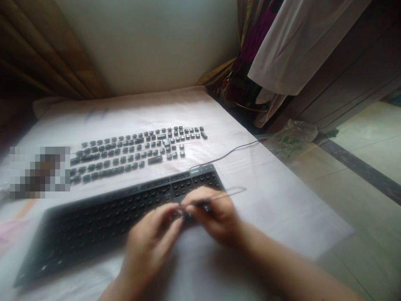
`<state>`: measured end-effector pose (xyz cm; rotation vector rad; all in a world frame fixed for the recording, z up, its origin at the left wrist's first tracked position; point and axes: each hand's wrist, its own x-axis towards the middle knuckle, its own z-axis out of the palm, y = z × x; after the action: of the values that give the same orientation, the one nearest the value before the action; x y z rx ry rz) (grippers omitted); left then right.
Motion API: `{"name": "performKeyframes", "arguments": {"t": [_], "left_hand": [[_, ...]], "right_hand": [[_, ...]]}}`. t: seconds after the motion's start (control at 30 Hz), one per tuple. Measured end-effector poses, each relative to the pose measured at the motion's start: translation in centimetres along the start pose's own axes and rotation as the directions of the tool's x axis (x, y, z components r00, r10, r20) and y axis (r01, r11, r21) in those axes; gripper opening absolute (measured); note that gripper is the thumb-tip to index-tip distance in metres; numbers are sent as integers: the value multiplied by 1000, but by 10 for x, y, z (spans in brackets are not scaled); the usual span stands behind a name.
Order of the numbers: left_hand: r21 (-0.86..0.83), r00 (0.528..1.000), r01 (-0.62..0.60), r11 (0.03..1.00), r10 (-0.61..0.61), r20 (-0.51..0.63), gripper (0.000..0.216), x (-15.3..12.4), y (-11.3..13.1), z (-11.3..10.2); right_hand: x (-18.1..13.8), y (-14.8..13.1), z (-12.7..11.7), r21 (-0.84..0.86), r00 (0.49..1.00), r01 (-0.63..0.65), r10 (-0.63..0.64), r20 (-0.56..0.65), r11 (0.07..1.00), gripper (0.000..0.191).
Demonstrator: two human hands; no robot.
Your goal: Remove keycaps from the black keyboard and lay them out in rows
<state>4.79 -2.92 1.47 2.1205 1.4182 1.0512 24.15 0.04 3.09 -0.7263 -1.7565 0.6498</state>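
A black keyboard frame (103, 213) with its keycaps off lies on a white cloth. Rows of loose dark keycaps (138, 152) are laid out behind it. My left hand (150, 246) and my right hand (213, 213) meet over the keyboard's near right edge. The fingers of both pinch together around a small dark piece (187, 215), blurred by motion. A thin wire keycap puller (232, 192) sticks out to the right from my right hand.
The keyboard's cable (225, 155) runs off the right side of the white cloth (282, 200). Curtains (46, 50) and hanging clothes (297, 46) stand behind. A plastic bag (291, 138) lies on the tiled floor at right.
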Motion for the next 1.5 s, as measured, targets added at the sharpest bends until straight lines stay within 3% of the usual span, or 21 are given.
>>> {"name": "performKeyframes", "arguments": {"t": [0.13,0.23,0.3,0.43,0.57,0.63,0.7,0.8,0.87,0.93,1.0,1.07,1.13,1.23,1.33,1.5], "left_hand": [[-72,999,38,997,-37,9,16,1,0,-1],[-165,996,78,983,-68,61,10,-1,-2,-2],[-229,989,131,965,-112,92,13,-4,-4,-2],[-342,969,239,909,-200,146,18,-8,-7,-1],[-475,943,331,815,-269,196,19,-9,-5,0],[-514,929,369,775,-299,217,21,-9,-3,1],[-533,922,388,752,-313,230,24,-8,-2,0],[-541,923,385,748,-307,234,25,-6,2,-2],[-534,927,375,758,-299,228,25,-4,6,-4],[-523,929,369,768,-294,223,25,-3,8,-5],[-515,930,367,775,-293,222,26,-3,9,-5],[-510,930,368,777,-292,225,28,-4,9,-4],[-502,930,365,784,-288,227,27,-5,7,-4],[-464,939,341,818,-273,208,25,-6,5,-4],[-425,952,301,854,-247,178,23,-5,4,-5],[-369,967,245,896,-200,157,23,-3,4,-5]], "right_hand": [[6,8,-19,-96,969,-241,233,-83,966,13],[11,23,-47,-131,883,-448,415,-221,884,43],[13,34,-70,-231,826,-546,470,-311,806,55],[12,49,-108,-484,738,-673,548,-394,559,47],[14,49,-116,-665,606,-701,705,-368,256,41],[15,48,-112,-713,560,-680,747,-357,169,40],[13,49,-109,-744,554,-655,753,-354,131,40],[6,55,-110,-790,605,-604,707,-366,108,36],[2,59,-111,-820,682,-560,628,-375,118,32],[1,58,-108,-841,808,-498,467,-361,211,27],[3,52,-97,-839,929,-362,229,-290,406,23],[5,40,-78,-765,988,-123,2,-157,632,19],[6,27,-55,-625,990,91,-141,-30,775,18],[4,12,-24,-422,959,283,-247,140,861,17],[1,8,-7,-316,938,334,-283,199,888,19],[1,11,-6,-337,944,315,-256,207,887,20]]}}
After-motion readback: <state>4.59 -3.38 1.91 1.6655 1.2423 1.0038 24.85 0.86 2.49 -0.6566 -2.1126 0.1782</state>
